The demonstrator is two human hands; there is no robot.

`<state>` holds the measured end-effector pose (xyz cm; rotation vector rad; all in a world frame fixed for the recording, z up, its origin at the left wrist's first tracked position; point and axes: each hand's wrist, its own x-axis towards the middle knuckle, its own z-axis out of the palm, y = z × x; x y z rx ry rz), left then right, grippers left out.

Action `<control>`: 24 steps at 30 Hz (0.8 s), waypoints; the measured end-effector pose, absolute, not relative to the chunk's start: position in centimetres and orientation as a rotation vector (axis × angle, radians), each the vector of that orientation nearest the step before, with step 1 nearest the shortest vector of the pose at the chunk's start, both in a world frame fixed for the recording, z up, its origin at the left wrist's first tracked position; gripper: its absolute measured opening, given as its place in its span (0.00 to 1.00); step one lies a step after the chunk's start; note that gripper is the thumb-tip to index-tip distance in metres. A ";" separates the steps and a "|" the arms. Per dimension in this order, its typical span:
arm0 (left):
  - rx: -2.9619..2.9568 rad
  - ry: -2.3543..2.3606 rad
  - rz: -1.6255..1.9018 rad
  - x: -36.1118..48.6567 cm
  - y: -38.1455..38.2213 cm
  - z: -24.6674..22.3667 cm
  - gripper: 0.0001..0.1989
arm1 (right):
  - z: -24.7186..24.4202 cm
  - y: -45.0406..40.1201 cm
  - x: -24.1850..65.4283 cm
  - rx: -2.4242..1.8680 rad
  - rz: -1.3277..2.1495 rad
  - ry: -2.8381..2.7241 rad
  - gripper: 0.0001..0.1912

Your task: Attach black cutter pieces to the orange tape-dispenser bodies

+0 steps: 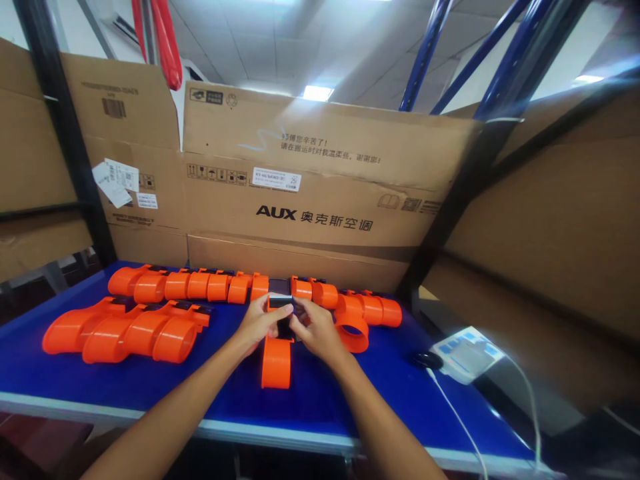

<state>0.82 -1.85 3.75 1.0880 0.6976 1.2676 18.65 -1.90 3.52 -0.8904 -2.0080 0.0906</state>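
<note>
My left hand (257, 321) and my right hand (314, 328) meet over the middle of the blue table. Between their fingertips they grip a small dark flat piece with a pale upper edge (281, 301); its exact kind is unclear. The thumbs press on its near face, and the fingers partly hide it. Just below the hands is an orange ring-shaped holder (277, 365), with a black part (284, 329) showing above it. Behind the hands, a dark rectangular piece (279, 287) stands in the row of orange holders (217, 287).
More orange holders stand in a group at left (137, 335) and at right (353, 327). A white box-like device (467, 355) with cables and a black rounded object (428, 361) lie at the right. Cardboard panels (320, 247) and dark metal posts (440, 233) enclose the blue table (225, 400).
</note>
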 end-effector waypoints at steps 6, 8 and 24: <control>1.038 0.675 1.294 0.6 -1.3 3.5 0.24 | 3.7 -2.0 19.1 -0.899 -0.048 -2.133 0.24; 1.017 0.691 1.286 0.7 -1.3 3.5 0.24 | 3.7 -2.2 19.0 -0.943 -0.126 -2.155 0.26; 1.050 0.667 1.246 0.7 -1.5 3.4 0.22 | 2.8 -2.3 17.5 -1.135 -0.549 -2.097 0.31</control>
